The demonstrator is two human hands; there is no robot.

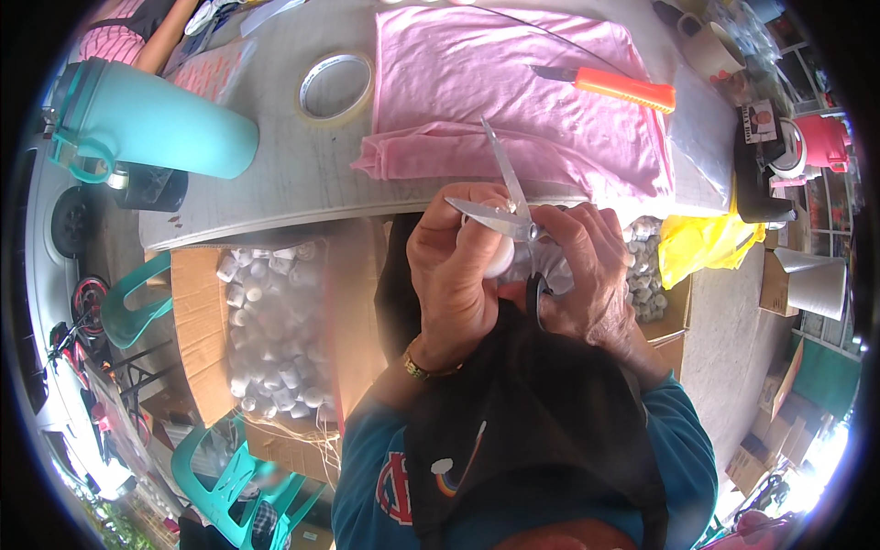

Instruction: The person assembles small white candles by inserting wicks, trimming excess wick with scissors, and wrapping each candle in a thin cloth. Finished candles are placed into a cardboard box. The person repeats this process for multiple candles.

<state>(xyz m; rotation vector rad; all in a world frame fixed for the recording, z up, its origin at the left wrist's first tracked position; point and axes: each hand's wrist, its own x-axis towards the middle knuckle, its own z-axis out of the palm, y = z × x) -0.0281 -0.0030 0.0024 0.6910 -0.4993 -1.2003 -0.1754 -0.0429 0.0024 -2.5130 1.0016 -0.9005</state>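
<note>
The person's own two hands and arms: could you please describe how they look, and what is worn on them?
Both the left hand and the right hand are bare, without gloves. The left wrist wears a gold-coloured band; whether it is a watch is unclear. No band shows on the right wrist. Both teal-blue fabric sleeves leave the forearms uncovered.

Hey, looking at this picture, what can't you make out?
All in the head view:
- White piece by the left hand: partly covered by that hand, so its full shape and whether it is gripped are unclear.
- Scissors: the right hand hides part of the handles.
- White pieces in the left box: hazy blur hides detail.
- Another person's arm: cut off by the upper edge.
</note>
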